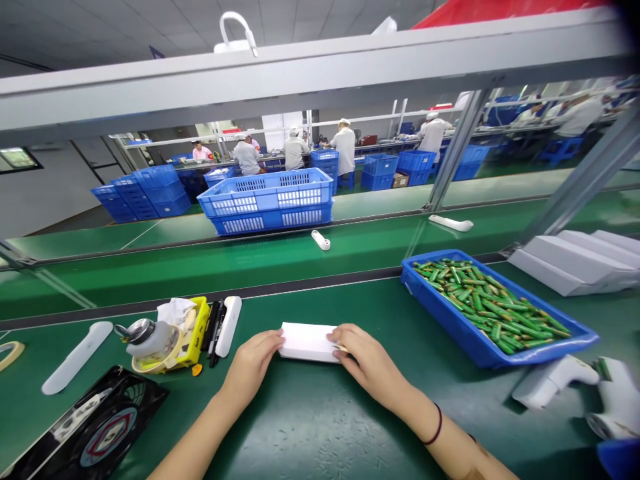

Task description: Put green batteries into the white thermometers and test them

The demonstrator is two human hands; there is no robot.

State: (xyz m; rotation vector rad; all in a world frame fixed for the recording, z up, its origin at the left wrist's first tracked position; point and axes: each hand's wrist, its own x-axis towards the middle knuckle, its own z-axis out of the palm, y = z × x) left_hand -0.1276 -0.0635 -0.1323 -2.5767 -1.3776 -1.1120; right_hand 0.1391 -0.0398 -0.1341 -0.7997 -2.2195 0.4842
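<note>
A small white box [307,340] lies lengthwise between my hands on the green worktop. My left hand [256,360] pinches its left end between thumb and fingers. At the other end, my right hand [361,360] grips the box, and a thin tan sliver shows between its fingers, too small to name. To the right of my hands sits a blue tray [445,340] heaped with green cylindrical cells [490,303]. On the left are a pair of dark pens and a white handheld device [229,327], beside a yellow basket [199,333].
A bottle [150,340] stands by the basket, with a black printed box [100,427] nearer me. White gun-shaped housings [555,380] lie right, below white cartons [575,263]. Ahead, a conveyor [250,260] carries white devices; blue crates [270,200] and several people are beyond.
</note>
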